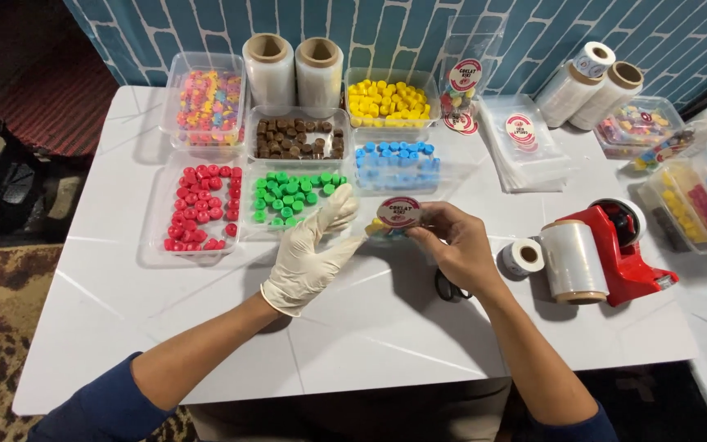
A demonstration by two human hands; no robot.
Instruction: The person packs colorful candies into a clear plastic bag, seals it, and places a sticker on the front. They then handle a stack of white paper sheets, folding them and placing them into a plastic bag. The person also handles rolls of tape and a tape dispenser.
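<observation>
Two hands meet over the white table [370,327]: your gloved left hand [314,245] is spread, your bare right hand [460,245] pinches the clear candy pouch [394,219], which could tip and spill toward the green candies tray [294,196].

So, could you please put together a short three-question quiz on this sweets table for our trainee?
1. True or false: the left hand wears a glove.
2. Which tray lies nearest the gloved fingertips: A) red sweets, B) green sweets, C) yellow sweets?
3. Fill in: the right hand holds a small clear pouch with a round ____ on its front.

Key
1. True; the glove is pale and the right hand is bare.
2. B; the red sweets lie further left and the yellow sweets sit at the back.
3. Sticker; coloured sweets show inside the pouch beneath it.
</observation>
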